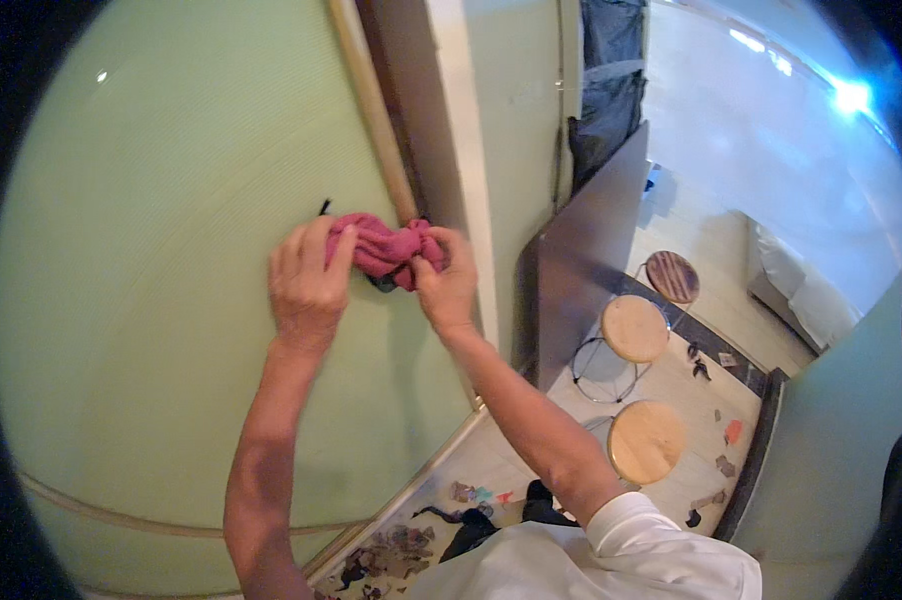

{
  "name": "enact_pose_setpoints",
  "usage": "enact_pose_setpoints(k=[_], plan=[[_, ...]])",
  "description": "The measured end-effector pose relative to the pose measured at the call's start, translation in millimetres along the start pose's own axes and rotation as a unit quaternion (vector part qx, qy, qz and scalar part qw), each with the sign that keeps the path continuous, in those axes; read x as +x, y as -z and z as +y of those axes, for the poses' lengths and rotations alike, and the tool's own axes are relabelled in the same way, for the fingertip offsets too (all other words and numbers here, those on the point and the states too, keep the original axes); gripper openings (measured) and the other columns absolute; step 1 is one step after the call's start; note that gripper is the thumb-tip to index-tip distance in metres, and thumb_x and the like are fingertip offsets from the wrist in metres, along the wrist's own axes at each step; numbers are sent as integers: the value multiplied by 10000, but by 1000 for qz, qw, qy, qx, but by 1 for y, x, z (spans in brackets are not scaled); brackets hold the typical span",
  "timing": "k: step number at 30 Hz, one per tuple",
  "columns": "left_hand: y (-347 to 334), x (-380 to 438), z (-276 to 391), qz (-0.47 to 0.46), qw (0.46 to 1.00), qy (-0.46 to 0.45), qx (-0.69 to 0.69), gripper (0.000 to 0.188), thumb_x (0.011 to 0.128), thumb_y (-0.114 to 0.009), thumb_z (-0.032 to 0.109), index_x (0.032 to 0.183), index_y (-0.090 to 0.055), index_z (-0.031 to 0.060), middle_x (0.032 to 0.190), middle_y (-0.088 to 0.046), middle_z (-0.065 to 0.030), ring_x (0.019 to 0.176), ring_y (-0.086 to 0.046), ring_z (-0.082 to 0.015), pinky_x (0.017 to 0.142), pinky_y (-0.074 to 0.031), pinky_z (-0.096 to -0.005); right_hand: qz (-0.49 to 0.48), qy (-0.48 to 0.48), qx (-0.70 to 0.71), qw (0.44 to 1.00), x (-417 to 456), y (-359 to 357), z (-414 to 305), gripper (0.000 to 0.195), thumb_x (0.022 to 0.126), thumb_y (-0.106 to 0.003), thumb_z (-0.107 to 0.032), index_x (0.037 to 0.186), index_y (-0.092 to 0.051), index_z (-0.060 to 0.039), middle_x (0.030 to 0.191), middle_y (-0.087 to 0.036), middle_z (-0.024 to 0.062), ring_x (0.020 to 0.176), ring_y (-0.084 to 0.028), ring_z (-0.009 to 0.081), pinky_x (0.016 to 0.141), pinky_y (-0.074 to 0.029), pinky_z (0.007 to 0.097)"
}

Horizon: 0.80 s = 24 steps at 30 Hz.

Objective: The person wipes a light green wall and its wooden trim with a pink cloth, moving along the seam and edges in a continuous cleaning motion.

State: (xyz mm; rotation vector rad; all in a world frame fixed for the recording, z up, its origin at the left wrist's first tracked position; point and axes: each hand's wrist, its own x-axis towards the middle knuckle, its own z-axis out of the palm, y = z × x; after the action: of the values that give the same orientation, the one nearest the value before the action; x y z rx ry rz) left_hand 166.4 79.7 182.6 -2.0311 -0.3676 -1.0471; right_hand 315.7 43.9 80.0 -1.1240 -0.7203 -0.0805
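Observation:
A bunched pink cloth [380,247], twisted and folded over on itself, is stretched between both hands above a pale green surface [158,315]. My left hand [308,274] grips its left end, with thumb and fingers closed around the folds. At the other end my right hand [447,281] pinches a gathered knot-like part. Right behind this gathered part is the lower end of a wooden pole [380,112]; whether the cloth touches it I cannot tell. Something dark shows under the cloth, mostly hidden. A short black strip [326,206] sticks out above my left hand.
A cream-edged board [462,150] runs beside the pole. To the right are two light wooden stools [635,328] and a striped brown stool [672,277]. A grey panel [590,255] stands below black plastic sheeting [608,97]. Fabric scraps [395,551] litter the floor.

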Motion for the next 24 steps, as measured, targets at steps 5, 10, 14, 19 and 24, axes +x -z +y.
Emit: enact_pose_setpoints(k=[5, 10, 14, 19, 24], plan=[[-5, -20, 12, -21, 999, -11, -40, 306, 802, -623, 55, 1104, -661, 92, 1176, -591, -111, 1055, -570, -293, 841, -459, -417, -4, 2, -27, 1000, -11, 9, 18, 376, 685, -632, 63, 1032, -607, -78, 894, -580, 88, 828, -579, 233, 759, -492, 331], [1, -29, 3, -42, 998, -24, -38, 327, 811, -606, 16, 1128, -653, 79, 1202, -587, -121, 1076, -568, -305, 849, -453, -431, -8, -3, -3, 1000, -8, 1, -7, 364, 672, -599, 68, 1020, -598, -40, 941, -570, 152, 921, -584, 335, 837, -484, 380], [-6, -30, -2, -22, 1000, 4, -21, 403, 799, -591, -13, 1186, -637, 91, 1239, -567, -114, 1113, -546, -310, 882, -435, -440, 3, 78, 34, 996, 19, 3, -22, 387, 675, -557, 87, 1044, -583, -26, 983, -545, 170, 935, -574, 353, 849, -481, 391], [-1, -37, -9, -8, 1000, -7, -12, 401, 811, -579, 6, 1196, -635, 103, 1255, -558, -108, 1125, -534, -303, 887, -428, -437, -37, 162, -16, 986, 21, -9, -22, 466, 653, -546, 93, 1100, -558, -36, 1038, -504, 198, 963, -553, 386, 863, -481, 399], [6, -46, 2, -50, 998, -23, -43, 335, 814, -608, 93, 1146, -648, 100, 1230, -570, -92, 1103, -539, -274, 862, -437, -408, -82, 162, -84, 980, -7, 2, -2, 480, 656, -565, 84, 1116, -564, -54, 1070, -501, 214, 990, -550, 408, 878, -480, 411]])
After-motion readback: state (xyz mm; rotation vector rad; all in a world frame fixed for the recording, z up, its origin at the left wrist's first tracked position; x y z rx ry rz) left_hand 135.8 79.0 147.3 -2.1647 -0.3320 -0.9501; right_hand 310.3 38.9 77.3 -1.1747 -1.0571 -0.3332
